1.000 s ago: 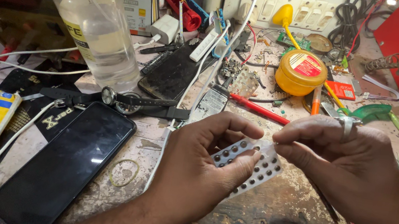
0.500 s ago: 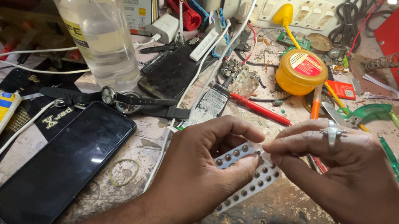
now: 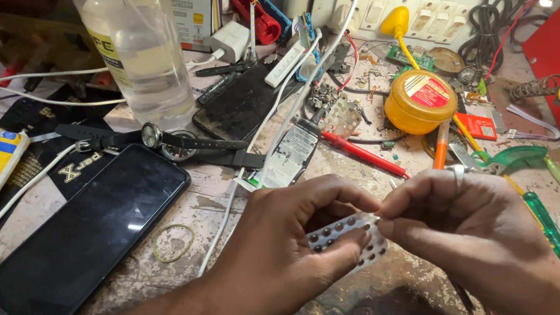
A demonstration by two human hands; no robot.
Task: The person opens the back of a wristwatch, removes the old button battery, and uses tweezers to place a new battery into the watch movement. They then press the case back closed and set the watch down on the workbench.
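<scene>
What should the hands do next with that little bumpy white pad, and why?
Probably peel it a little further apart. The left hand grips the white keypad sheet from below while the right hand pinches its top edge with the fingertips, so the two hands look set to pull in opposite directions.

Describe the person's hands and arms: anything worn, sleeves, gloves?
Both hands are bare, no gloves. The right hand wears a silver ring on one finger. The left hand shows no ring or watch. Both forearms are bare as far as the frame shows; no sleeves visible.
</scene>
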